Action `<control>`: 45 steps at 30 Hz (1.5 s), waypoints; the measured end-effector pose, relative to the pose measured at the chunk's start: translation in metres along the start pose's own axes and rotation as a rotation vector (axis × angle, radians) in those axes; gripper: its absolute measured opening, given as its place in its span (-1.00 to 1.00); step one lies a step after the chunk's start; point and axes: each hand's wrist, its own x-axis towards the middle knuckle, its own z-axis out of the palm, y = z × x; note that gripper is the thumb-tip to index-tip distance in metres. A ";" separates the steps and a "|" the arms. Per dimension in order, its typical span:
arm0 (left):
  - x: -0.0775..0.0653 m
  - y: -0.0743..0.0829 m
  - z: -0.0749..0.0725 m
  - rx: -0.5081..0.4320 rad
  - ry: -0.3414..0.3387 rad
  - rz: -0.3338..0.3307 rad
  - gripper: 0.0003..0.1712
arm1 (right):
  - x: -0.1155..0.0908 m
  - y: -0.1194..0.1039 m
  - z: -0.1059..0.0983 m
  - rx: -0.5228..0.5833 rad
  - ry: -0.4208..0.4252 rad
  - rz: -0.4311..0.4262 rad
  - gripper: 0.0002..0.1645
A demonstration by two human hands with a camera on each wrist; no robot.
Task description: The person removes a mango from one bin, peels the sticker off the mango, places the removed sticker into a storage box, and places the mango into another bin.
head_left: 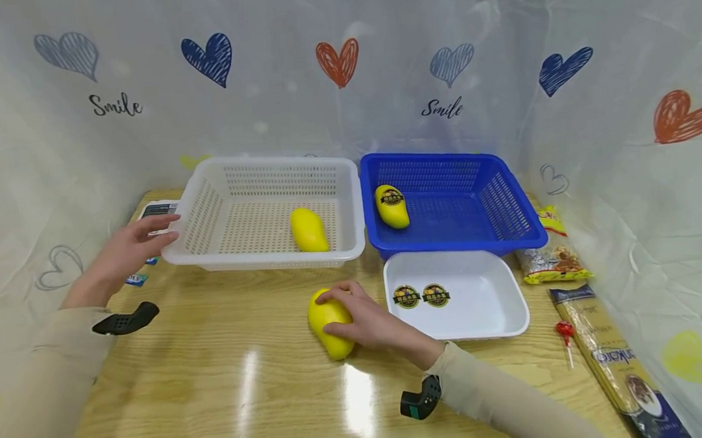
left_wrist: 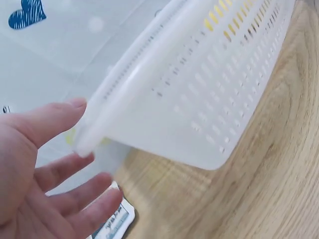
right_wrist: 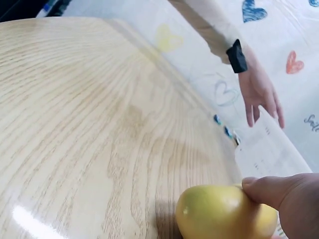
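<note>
My right hand point(head_left: 370, 319) grips a yellow mango point(head_left: 326, 321) at the table's middle, in front of the white basket. In the right wrist view the thumb lies over the mango point(right_wrist: 214, 211); its underside is cut off. My left hand point(head_left: 120, 255) is at the left end of the white basket point(head_left: 270, 258). Its fingers are spread, and in the left wrist view thumb and fingers lie either side of the basket's rim corner point(left_wrist: 87, 142); contact is hard to tell. Another mango point(head_left: 309, 230) lies inside this basket. The blue basket point(head_left: 458, 246) holds a mango point(head_left: 392, 207) with a round dark sticker.
A white tray point(head_left: 479, 328) with two round stickers point(head_left: 422, 296) stands before the blue basket. On the right lie a snack bag point(head_left: 555, 249), a red lollipop point(head_left: 565, 330) and a long pasta pack point(head_left: 610, 358). Small blue packets point(head_left: 136, 279) lie below my left hand.
</note>
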 end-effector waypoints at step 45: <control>0.008 -0.029 0.010 -0.429 -0.036 0.074 -0.42 | 0.111 -0.079 -0.056 0.298 0.071 -0.059 -0.41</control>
